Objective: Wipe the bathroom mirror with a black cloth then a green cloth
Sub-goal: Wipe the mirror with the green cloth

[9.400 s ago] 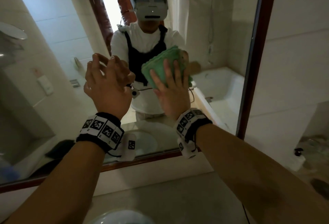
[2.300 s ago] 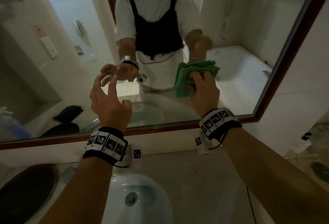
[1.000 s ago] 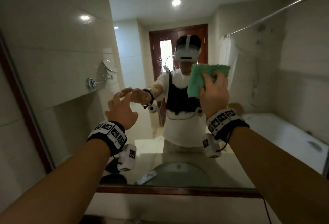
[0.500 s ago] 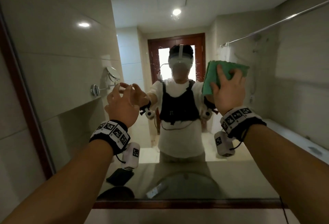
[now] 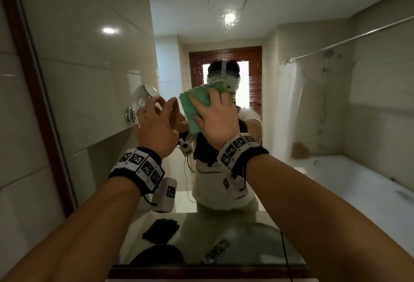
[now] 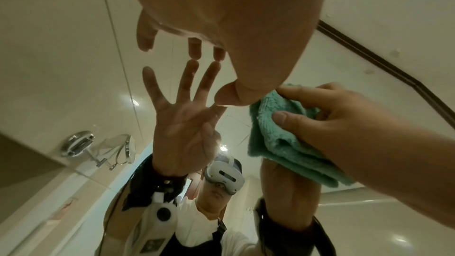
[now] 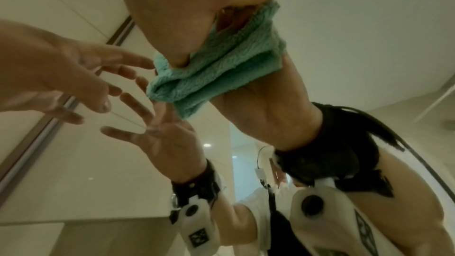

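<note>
My right hand (image 5: 215, 116) presses a folded green cloth (image 5: 192, 107) flat against the mirror (image 5: 324, 125), fingers spread over it, roughly at head height in the middle of the glass. The right wrist view has the green cloth (image 7: 216, 69) squeezed between palm and glass. My left hand (image 5: 156, 125) is beside it on the left, open, and its fingertips (image 6: 194, 48) touch the glass. The black cloth (image 5: 161, 230) appears only as a reflection, lying on the counter low in the mirror.
A dark wooden frame (image 5: 201, 271) borders the mirror at the bottom and left. Reflected in the glass are a wall-mounted shaving mirror (image 5: 147, 93), a bathtub (image 5: 358, 183) with a white curtain, the basin and the doorway behind me.
My right hand has slid the green cloth left and a little down across the glass, from the upper right toward the middle. The left hand stays on the glass.
</note>
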